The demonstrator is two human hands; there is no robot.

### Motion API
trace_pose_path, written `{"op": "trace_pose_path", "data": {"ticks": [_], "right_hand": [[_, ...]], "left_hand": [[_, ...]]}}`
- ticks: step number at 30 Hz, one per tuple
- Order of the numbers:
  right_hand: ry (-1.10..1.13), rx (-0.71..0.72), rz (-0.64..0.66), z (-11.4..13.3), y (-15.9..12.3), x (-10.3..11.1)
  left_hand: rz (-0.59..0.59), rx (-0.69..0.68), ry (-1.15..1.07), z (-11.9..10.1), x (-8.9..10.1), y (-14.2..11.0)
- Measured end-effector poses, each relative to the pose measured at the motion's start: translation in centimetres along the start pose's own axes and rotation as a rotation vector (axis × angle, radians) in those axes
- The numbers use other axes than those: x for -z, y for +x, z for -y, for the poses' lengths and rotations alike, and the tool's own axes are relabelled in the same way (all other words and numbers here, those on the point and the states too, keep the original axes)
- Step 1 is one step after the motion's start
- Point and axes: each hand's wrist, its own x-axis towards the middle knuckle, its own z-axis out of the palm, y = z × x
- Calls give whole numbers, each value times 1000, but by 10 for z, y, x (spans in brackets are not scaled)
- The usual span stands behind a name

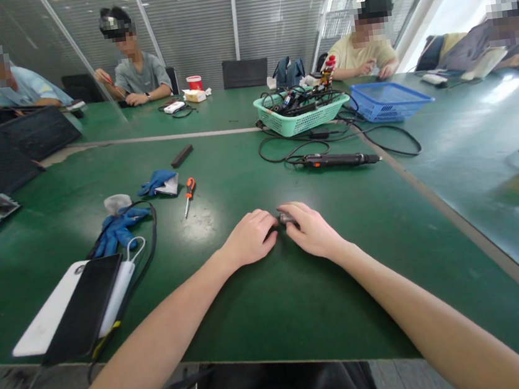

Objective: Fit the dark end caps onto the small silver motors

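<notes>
My left hand [251, 238] rests on the green table, its fingers curled in towards the thumb. What lies inside them, if anything, is hidden. Just to its right is my right hand [311, 231], with fingers and thumb closed around a small grey metallic piece [286, 218]. Only one end of that piece shows, and its kind is too small to tell. The two hands are close together, fingertips facing. A screwdriver [189, 193] with an orange and black handle lies beyond my left hand. Past my right hand lies a black electric screwdriver [337, 160] with a cable.
Blue gloves [120, 228], a dark bar [182, 156], a black phone [85, 308] and a white power bank [117, 298] lie leftward. Ahead stand a green basket [289, 123] of cables and tools and a blue basket [388, 108]. Several people sit around the table.
</notes>
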Motion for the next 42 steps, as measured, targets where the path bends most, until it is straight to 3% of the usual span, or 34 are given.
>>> {"op": "trace_pose_path", "data": {"ticks": [4, 8, 12, 15, 17, 26, 42], "right_hand": [[57, -57, -52, -10, -2, 11], [-123, -186, -23, -18, -9, 32], [-264, -263, 217, -17, -14, 56], [-285, -223, 419, -12, -14, 63], [-288, -175, 468, -7, -12, 62], [-254, -85, 394, 6, -12, 42], [-234, -81, 274, 6, -14, 35]], "left_hand": [[0, -5, -6, 1, -1, 0], [1, -22, -5, 2, -2, 0], [13, -32, 4, 3, -1, -1], [15, -35, 9, 2, 0, -1], [18, -37, 11, 2, 0, 0], [11, -42, -6, 4, -2, 0], [17, -45, 14, 4, -3, 1]]}}
